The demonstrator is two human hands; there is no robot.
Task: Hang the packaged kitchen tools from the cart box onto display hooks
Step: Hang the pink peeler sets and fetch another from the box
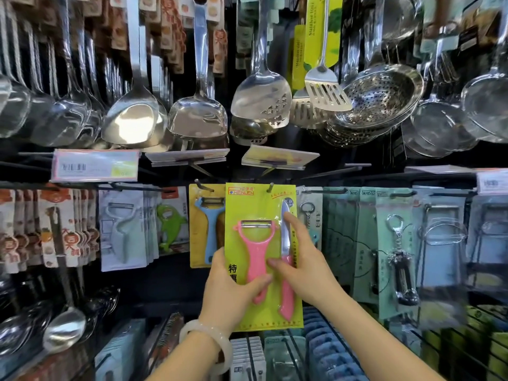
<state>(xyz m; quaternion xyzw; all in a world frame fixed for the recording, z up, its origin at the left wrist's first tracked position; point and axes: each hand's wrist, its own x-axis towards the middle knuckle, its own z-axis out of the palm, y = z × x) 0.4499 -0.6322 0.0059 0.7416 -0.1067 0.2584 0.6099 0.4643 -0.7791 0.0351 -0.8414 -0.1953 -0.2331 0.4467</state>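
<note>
A yellow-green card pack with a pink peeler and a pink-handled knife is held upright in front of the display wall. My left hand grips its lower left edge, thumb across the peeler handle. My right hand lies on the pack's right side with straight fingers, the index finger touching the knife blade. A metal display hook pokes out at the card's top right. To the left hangs a matching yellow pack with a blue peeler on another hook.
Steel ladles, spatulas and strainers hang above. Price tags sit on the rail. Packs with white peelers hang left, corkscrew packs right. More packed goods fill the racks below.
</note>
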